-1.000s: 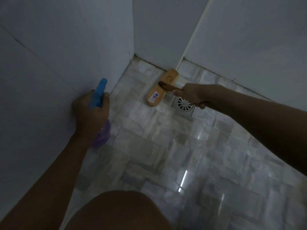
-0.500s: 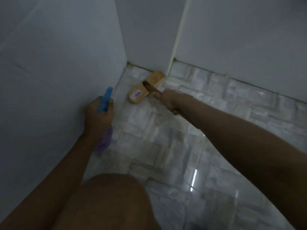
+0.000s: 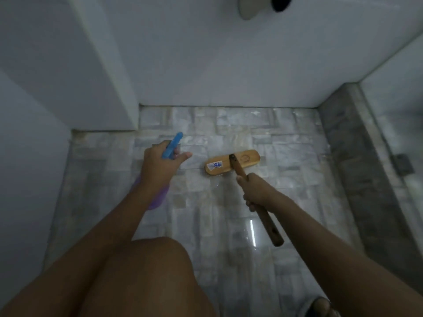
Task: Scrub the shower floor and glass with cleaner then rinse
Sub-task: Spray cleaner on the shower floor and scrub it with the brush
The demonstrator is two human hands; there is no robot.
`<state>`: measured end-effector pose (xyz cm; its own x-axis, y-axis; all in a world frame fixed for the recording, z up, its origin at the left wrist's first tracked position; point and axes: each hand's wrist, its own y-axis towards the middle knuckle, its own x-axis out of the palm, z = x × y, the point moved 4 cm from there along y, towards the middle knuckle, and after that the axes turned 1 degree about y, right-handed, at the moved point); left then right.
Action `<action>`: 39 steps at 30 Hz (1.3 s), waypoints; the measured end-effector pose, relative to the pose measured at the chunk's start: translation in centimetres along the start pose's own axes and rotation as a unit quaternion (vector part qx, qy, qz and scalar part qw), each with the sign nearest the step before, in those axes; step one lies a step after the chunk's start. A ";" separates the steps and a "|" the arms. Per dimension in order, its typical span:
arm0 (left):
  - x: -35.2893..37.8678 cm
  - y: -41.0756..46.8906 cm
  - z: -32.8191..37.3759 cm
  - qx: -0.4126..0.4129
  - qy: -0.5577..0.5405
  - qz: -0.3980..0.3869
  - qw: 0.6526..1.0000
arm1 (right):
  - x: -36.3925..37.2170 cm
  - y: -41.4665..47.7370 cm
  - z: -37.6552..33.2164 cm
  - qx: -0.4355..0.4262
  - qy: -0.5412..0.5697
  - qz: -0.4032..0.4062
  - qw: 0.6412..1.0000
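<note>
A wooden scrub brush with a white label lies head-down on the pale marble-tile shower floor. My right hand grips its short brown handle, which slants back toward me. My left hand holds a purple spray bottle with a blue nozzle above the floor, left of the brush, nozzle pointing toward the far wall. The glass panel runs along the right edge.
White tiled walls close the stall at the back and left, with a jutting corner at the back left. A dark stone curb edges the floor on the right. My bare knee fills the lower left; a sandalled foot shows at the bottom.
The brush has moved out of the back-left corner to the middle of the floor and turned crosswise. My view swung right, and the drain is out of sight.
</note>
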<state>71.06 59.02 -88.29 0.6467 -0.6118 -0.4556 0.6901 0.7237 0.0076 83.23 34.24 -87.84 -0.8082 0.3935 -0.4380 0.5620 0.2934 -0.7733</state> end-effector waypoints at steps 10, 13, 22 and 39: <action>4.0 4.6 0.6 0.022 0.025 0.084 0.996 | -0.9 2.4 0.2 0.044 -0.044 0.063 0.996; 4.1 4.9 0.3 0.026 0.025 0.080 0.996 | -2.6 8.2 -6.3 -0.045 -0.008 0.079 0.996; 3.7 3.3 0.7 0.089 0.020 0.051 0.994 | -2.3 7.7 -5.2 0.005 0.007 0.080 0.997; 2.0 3.1 -0.1 0.049 -0.028 0.091 0.994 | 1.6 7.5 -7.3 -0.067 0.002 0.060 0.996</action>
<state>74.42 60.12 -89.28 0.7787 -0.4929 -0.3882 0.5871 0.7907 0.1737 87.38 43.41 -91.02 -0.7329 0.4362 -0.5221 0.6736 0.3579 -0.6467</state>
